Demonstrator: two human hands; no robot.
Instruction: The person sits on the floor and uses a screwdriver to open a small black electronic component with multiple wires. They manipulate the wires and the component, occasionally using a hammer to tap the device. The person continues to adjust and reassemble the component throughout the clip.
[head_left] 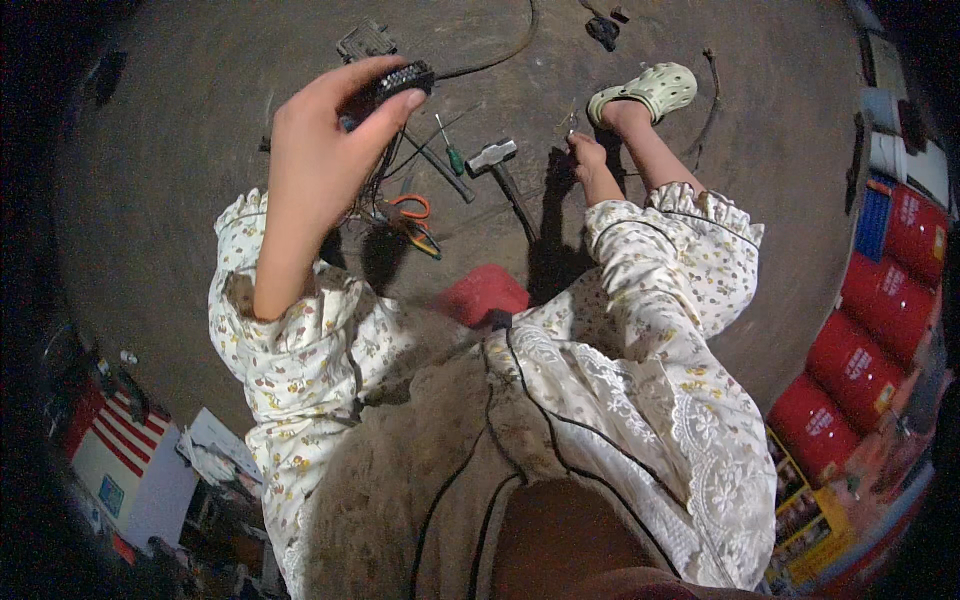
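Observation:
My left hand (pixel 325 135) is raised at upper left, its thumb and fingers closed around a dark, round-ended object with a shiny ridged surface (pixel 404 79). Its kind I cannot make out. Dark wires (pixel 378 178) hang below this hand. Farther right, my right hand (pixel 590 158) is low near the floor beside my shoe, fingers pinched at a small, thin, shiny piece (pixel 572 124) too small to name. Between the hands lie a hammer (pixel 492 156) with a silver head and dark handle, a green-handled screwdriver (pixel 455 160) and a dark rod (pixel 445 172).
Orange-handled scissors or pliers (pixel 410 208) lie by the wires. A grey metal part (pixel 367 42), a cable (pixel 510 52) and a black piece (pixel 603 33) are on the far floor. My pale clog (pixel 655 92) stands at right. Red drums (pixel 853 360) line the right edge.

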